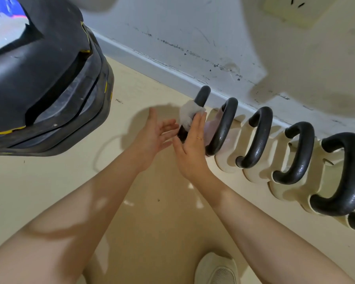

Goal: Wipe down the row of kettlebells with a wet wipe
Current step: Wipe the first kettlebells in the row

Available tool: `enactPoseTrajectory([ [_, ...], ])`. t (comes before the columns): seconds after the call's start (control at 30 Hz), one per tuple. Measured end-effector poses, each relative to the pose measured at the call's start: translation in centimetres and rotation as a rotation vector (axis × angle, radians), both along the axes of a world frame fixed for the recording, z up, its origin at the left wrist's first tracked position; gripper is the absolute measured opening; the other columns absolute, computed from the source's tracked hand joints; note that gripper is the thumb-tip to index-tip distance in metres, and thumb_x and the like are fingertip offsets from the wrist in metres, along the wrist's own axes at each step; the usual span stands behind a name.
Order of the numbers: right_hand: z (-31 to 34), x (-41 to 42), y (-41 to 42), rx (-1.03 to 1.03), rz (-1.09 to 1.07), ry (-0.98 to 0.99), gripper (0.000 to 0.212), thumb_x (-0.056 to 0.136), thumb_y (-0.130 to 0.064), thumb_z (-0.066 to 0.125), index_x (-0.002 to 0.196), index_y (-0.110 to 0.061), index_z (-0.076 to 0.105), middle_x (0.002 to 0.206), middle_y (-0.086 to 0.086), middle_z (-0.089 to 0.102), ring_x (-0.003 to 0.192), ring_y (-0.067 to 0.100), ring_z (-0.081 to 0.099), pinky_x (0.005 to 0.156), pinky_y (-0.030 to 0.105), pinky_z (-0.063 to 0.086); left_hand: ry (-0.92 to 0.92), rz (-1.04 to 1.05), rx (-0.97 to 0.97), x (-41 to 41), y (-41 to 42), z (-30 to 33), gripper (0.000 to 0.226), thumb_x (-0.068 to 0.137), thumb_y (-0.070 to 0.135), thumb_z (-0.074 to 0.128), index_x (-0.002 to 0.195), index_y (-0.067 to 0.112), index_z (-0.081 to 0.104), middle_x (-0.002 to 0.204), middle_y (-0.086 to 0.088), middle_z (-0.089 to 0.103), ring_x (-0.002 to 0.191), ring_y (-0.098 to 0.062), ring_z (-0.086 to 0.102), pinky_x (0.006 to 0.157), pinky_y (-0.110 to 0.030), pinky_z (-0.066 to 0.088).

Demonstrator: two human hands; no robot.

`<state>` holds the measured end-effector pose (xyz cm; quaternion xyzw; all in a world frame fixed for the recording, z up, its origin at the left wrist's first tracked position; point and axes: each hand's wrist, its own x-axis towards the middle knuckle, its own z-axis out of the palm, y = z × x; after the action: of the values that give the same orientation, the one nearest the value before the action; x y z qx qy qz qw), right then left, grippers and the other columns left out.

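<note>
Several cream kettlebells with black handles stand in a row point(254, 138) along the wall's foot, running from centre to the right edge. A white wet wipe point(188, 114) is wrapped over the black handle of the leftmost kettlebell point(202, 95). My right hand point(192, 144) presses the wipe against that handle with flat fingers; its palm side is hidden. My left hand point(154, 136) hovers just left of the handle, palm up, fingers spread, holding nothing.
A large black rubber base with yellow trim point(49, 89) bulks at the upper left, close to my left hand. The scuffed white wall and baseboard point(152, 58) run right behind the kettlebells. My light shoe point(215, 269) stands on the beige floor at the bottom.
</note>
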<state>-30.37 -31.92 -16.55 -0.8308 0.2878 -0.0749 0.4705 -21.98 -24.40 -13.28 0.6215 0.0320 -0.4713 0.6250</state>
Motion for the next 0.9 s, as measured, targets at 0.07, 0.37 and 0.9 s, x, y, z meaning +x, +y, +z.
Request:
enactPoseTrajectory([
  [0.07, -0.1, -0.3, -0.6, -0.146, 0.078, 0.052, 0.081, 0.096, -0.027, 0.048, 0.148, -0.011, -0.012, 0.157, 0.007, -0.018, 0.145, 0.017, -0.014, 0.114, 0.022, -0.007, -0.059, 0.008, 0.034, 0.2, 0.1, -0.2, 0.069, 0.092, 0.058, 0.006, 0.127, 0.017, 0.050, 0.126, 0.007, 0.053, 0.113, -0.012, 0.056, 0.102, -0.034, 0.040],
  [0.37, -0.4, -1.7, -2.0, -1.428, 0.692, 0.304, 0.056, 0.090, -0.035, 0.036, 0.137, -0.008, 0.045, 0.148, 0.007, 0.040, 0.140, 0.025, 0.030, 0.116, 0.043, 0.007, -0.210, 0.125, 0.159, 0.2, 2.1, -0.5, 0.055, 0.097, 0.048, 0.007, 0.109, 0.023, 0.054, 0.133, 0.005, 0.051, 0.118, -0.008, 0.046, 0.110, -0.036, 0.031],
  [0.9, 3.9, 1.7, -5.1, -1.146, 0.518, 0.232, 0.032, 0.086, -0.012, 0.039, 0.092, -0.005, 0.070, 0.102, 0.014, 0.069, 0.111, 0.033, 0.058, 0.106, 0.052, 0.027, -0.505, 0.002, 0.213, -0.4, 2.0, 0.6, 0.032, 0.099, 0.024, 0.031, 0.106, 0.018, 0.061, 0.111, 0.003, 0.061, 0.101, -0.015, 0.061, 0.090, -0.032, 0.046],
])
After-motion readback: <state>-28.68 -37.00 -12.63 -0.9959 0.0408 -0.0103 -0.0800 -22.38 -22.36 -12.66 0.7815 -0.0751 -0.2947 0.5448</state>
